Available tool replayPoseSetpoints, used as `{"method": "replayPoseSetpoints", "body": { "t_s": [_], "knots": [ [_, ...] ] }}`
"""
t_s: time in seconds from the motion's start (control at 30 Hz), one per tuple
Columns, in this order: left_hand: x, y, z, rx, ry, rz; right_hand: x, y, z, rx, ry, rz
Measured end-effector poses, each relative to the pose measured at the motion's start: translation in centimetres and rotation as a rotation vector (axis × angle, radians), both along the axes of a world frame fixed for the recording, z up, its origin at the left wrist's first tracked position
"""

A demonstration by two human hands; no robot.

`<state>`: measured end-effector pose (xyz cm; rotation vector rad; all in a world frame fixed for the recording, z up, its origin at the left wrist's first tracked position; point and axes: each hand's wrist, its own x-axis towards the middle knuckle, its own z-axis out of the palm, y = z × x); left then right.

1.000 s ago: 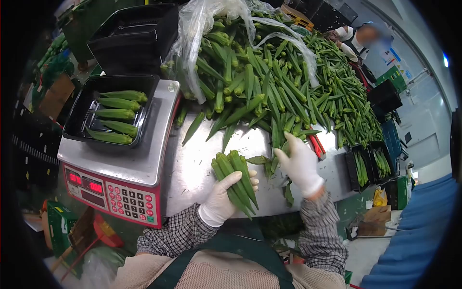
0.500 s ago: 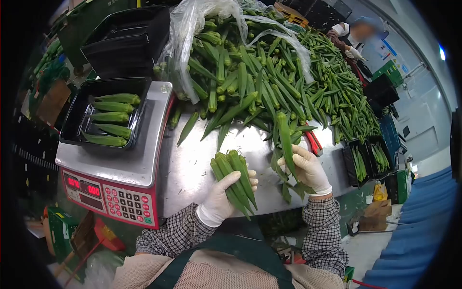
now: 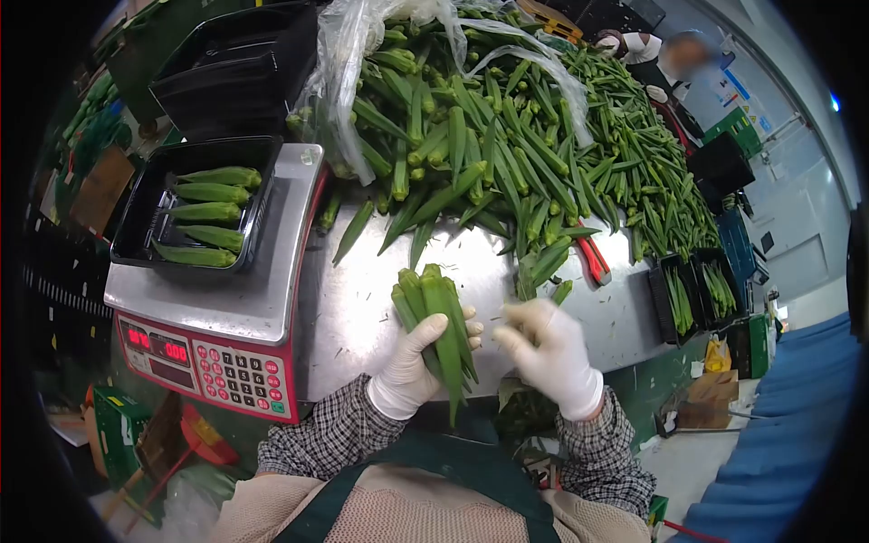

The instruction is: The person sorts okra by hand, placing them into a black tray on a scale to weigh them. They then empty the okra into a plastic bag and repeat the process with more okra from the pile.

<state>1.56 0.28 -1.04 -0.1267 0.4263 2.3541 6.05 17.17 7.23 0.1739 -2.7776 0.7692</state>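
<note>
My gloved left hand [image 3: 409,360] is wrapped around a small bunch of okra pods [image 3: 434,312], stem ends up, with a large pod lying on top. To its right, my gloved right hand [image 3: 552,353] is a little blurred; thumb and index finger stand apart with nothing visible between them. Beyond the hands rises a big okra heap [image 3: 489,154], partly spilling from a clear plastic bag [image 3: 348,90]. On the left, a black tray [image 3: 145,195] holding several okra pods rests on the red-framed weighing scale [image 3: 285,235].
Red-handled scissors or pliers [image 3: 593,261] lie at the heap's front edge. Filled black trays [image 3: 674,303] stand at the right table corner. Stacked black trays [image 3: 231,77] rise behind the scale. A co-worker [image 3: 643,54] stands at the far right.
The pod that was in my right hand now seems to lie on top of the left-hand bunch. My right hand has moved left and its fingers have parted. The co-worker has bent toward the heap.
</note>
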Motion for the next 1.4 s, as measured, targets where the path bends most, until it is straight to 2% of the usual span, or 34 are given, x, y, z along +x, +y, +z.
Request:
{"method": "replayPoseSetpoints", "body": {
  "t_s": [0.03,0.07,0.17,0.23,0.33,0.37,0.43,0.47,0.57,0.6,0.67,0.77,0.87,0.97,1.0,1.1,1.27,1.37,1.4],
  "knots": [
    [-0.1,0.0,-0.1,0.018,-0.012,0.0,-0.1,0.6,-0.6,0.131,0.016,-0.17],
    [-0.1,0.0,0.1,0.033,-0.002,-0.001,-0.1,1.0,-0.9,0.284,-0.083,-0.284],
    [-0.2,0.0,0.4,0.04,-0.018,-0.03,1.0,3.2,-4.8,0.337,-0.022,-0.279],
    [-0.3,0.1,0.3,0.045,-0.025,-0.026,2.3,4.0,-3.2,-0.048,0.007,-0.323],
    [-0.2,-0.2,0.4,0.024,-0.023,-0.041,6.4,6.5,2.1,-0.427,-0.266,-0.467],
    [-0.2,-0.1,0.5,0.023,-0.019,-0.047,7.7,7.5,3.6,-0.369,-0.351,-0.372],
    [-0.2,0.2,0.5,0.039,-0.027,-0.064,9.8,10.1,3.4,-0.008,-0.528,-0.1],
    [-0.1,0.2,0.5,0.044,-0.03,-0.074,10.6,10.4,2.9,0.162,-0.545,-0.152],
    [0.1,0.4,0.4,0.033,-0.012,-0.084,8.5,8.7,2.0,0.189,-0.398,-0.383],
    [0.1,0.5,0.4,0.02,0.008,-0.071,7.5,8.0,1.0,0.13,-0.301,-0.41],
    [0.1,0.5,0.2,-0.008,0.049,-0.044,4.7,6.1,-1.2,0.212,-0.115,-0.435],
    [-0.1,0.3,0.0,-0.031,0.038,-0.025,1.8,5.2,-3.5,0.338,-0.313,-0.472],
    [-0.2,0.2,-0.3,0.003,0.043,-0.029,2.0,7.1,-5.1,0.198,-0.235,-0.564],
    [-0.1,0.3,0.2,0.001,0.035,-0.045,3.8,9.1,-3.2,-0.654,-0.454,-0.607],
    [0.0,0.5,0.2,0.017,0.041,-0.058,4.6,9.5,-2.7,-0.878,-0.437,-0.498],
    [0.1,0.7,0.2,0.051,0.07,-0.099,6.5,9.2,-3.1,-1.221,-0.392,-0.261],
    [0.1,0.2,0.9,0.075,0.125,-0.135,5.9,6.6,-2.8,-1.375,-0.404,0.079],
    [0.1,0.4,1.1,0.255,0.114,-0.147,5.0,4.3,-2.0,-1.111,-0.504,0.013],
    [0.3,0.4,1.7,0.244,0.135,-0.133,4.7,3.1,-1.5,-1.0,-0.556,0.019]
  ]
}}
